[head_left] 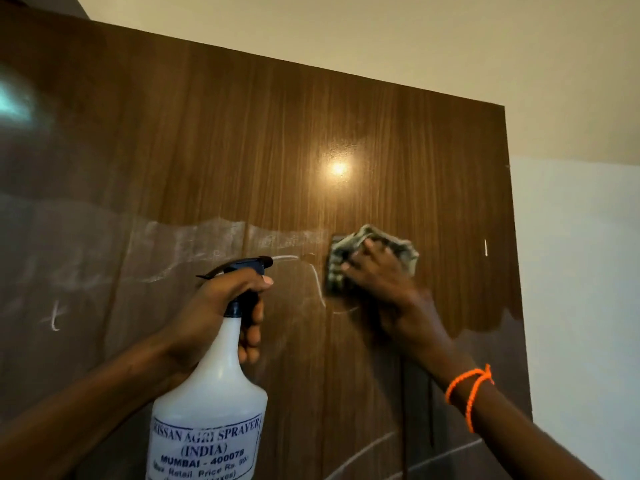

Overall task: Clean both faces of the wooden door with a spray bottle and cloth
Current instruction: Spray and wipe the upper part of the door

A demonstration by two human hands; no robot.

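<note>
Wiping looks underway on the wooden door [277, 133]: right hand [377, 271] presses the cloth [372, 237] flat, left hand [221, 306] grips the spray bottle [211, 393], so chalky streaks below likely need spraying next.

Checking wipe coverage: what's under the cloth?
The right hand presses the cloth flat on the wooden door. Only that door face lies beneath; whether that patch is smeared or clean is hidden.

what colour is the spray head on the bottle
Dark blue, on a white spray bottle; spray head shows in the head view.
</note>
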